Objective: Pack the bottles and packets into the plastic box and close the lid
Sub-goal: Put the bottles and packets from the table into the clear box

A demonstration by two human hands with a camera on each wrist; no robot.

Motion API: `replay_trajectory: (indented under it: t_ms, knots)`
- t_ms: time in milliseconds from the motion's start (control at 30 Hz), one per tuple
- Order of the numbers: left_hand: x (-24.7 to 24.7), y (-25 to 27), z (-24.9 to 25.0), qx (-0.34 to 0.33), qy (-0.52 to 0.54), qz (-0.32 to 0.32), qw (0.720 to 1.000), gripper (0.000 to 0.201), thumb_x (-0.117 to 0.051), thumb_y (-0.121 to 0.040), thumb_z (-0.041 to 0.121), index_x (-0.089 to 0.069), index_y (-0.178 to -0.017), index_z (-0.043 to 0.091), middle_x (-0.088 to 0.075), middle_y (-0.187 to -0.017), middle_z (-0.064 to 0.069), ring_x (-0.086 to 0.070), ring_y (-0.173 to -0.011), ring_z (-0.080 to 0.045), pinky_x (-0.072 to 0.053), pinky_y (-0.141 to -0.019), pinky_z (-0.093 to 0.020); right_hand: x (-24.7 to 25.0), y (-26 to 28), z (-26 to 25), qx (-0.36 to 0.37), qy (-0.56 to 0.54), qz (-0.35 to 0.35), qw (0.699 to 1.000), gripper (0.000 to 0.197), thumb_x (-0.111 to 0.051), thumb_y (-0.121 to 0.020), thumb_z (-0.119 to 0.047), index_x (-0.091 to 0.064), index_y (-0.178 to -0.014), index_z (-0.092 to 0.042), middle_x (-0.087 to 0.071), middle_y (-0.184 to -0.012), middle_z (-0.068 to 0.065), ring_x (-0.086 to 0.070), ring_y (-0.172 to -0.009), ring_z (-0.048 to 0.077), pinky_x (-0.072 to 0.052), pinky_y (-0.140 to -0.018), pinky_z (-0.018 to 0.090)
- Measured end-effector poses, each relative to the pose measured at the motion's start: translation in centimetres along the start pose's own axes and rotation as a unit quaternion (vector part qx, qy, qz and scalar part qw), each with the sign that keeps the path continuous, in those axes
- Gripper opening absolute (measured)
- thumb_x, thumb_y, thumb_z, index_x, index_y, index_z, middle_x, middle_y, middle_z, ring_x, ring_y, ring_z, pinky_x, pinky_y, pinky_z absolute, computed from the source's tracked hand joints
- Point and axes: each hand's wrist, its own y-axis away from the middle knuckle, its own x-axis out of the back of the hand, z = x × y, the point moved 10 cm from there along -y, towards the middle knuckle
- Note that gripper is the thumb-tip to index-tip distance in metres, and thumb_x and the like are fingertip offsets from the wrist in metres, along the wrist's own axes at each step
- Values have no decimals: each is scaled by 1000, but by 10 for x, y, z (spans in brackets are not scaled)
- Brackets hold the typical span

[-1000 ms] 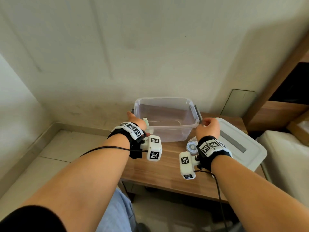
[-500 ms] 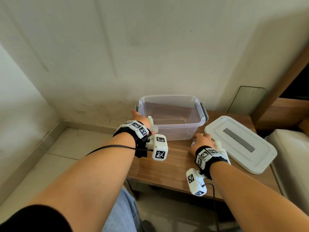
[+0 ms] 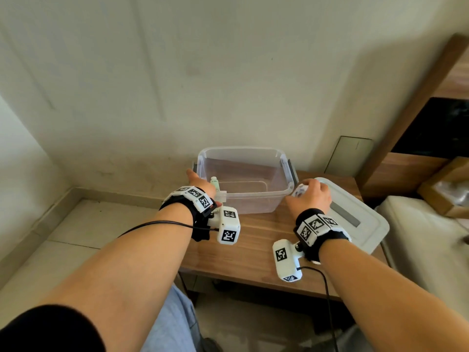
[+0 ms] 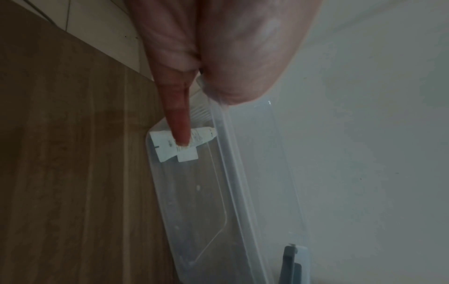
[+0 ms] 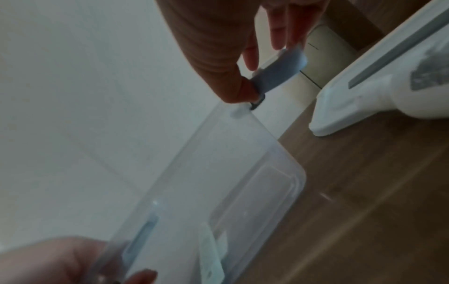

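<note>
Box [image 3: 243, 181]: one tube [image 3: 214, 182] inside | left hand [image 3: 200, 182] fingers on rim | right hand [image 3: 311, 196] fingers clasp white bottle [image 3: 299, 190]

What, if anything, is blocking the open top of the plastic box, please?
Nothing visible. The plastic box is uncovered; its lid lies on the table to its right. The left hand pinches its left rim, the right hand on its right latch.
</note>
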Motion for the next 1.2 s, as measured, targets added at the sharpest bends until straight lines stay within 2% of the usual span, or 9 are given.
replay_trajectory:
  t_ms: [67, 200, 367, 500, 600, 800, 1000, 1133, 1200]
  knots:
    - [-2, 2, -2, 4, 21, -4, 1000, 64, -25, -104, 8, 9, -154, 30, -20, -159, -16, -46, -132, -40, -52, -89, -46, 14, -1, -10, 11, -37, 33, 999, 50, -71, -75, -20, -52, -120, -14, -44, -137, 14, -44, -123, 33, -41, -105, 43]
    - [-2, -4, -3, -3, 10, 6, 1000, 71, -30, -103, 3, 13, -153, 31, -20, -160, -15, -54, -124, -38, -50, -49, -36, 26, 3, -41, 71, -88, 56, 992, 57, -72, -71, -11, -52, -124, -12, -42, -139, 14, -43, -125, 31, -42, -105, 41]
    - [-15, -11, 0, -48, -43, -24, 998, 84, -46, -95, 2, 9, -154, 26, -38, -150, -19, -66, -96, -34, -62, -68, -38, -10, 14, -87, 142, -70, -60, 986, 50, -68, -75, -14, -55, -123, -17, -48, -133, 9, -49, -119, 25, -40, -88, 23]
    - [-10, -9, -1, 0, -10, -14, 1000, 78, -38, -102, 7, 14, -153, 33, -25, -157, -15, -52, -61, -26, -47, -26, -23, -55, 21, -104, 145, -9, -170, 975, 40, -66, -80, -18, -56, -119, -15, -54, -126, 11, -58, -108, 27, -52, -89, 34]
    - [-9, -14, 0, -18, -26, -6, 999, 83, -45, -97, 0, 6, -153, 34, -30, -153, -17, -57, -65, -29, -59, -51, -40, -76, 23, -105, 144, 34, -217, 965, 36, -67, -80, -19, -59, -115, -16, -59, -125, 9, -61, -104, 25, -54, -83, 32]
    - [-10, -18, 0, -5, 2, 2, 1000, 86, -47, -96, 2, 6, -152, 40, -20, -159, -13, -56, -60, -28, -62, -64, -46, -71, 21, -103, 167, 12, -209, 963, 41, -65, -86, -17, -58, -127, -15, -56, -135, 7, -56, -119, 24, -46, -95, 29]
    - [-12, -13, 1, 0, -16, -2, 1000, 84, -41, -99, 1, 11, -152, 39, -15, -161, -14, -57, -68, -31, -59, -49, -37, -27, 8, -74, 146, -29, -90, 985, 32, -58, -86, -12, -63, -118, -16, -61, -127, 6, -52, -119, 25, -41, -101, 32]
    - [-10, -6, 2, -15, -89, 10, 996, 85, -39, -97, -4, 14, -153, 32, -24, -158, -19, -62, -112, -37, -59, -76, -39, 1, 3, -37, 104, -28, -27, 994, 37, -61, -84, -13, -60, -121, -15, -56, -130, 10, -42, -124, 30, -37, -104, 36]
    - [-9, -2, 3, -26, -104, 18, 994, 81, -37, -99, -2, 14, -153, 30, -26, -158, -19, -65, -99, -33, -56, -52, -35, 9, 3, -16, 75, -17, -5, 997, 41, -64, -81, -19, -58, -122, -16, -56, -129, 10, -42, -122, 32, -37, -103, 38]
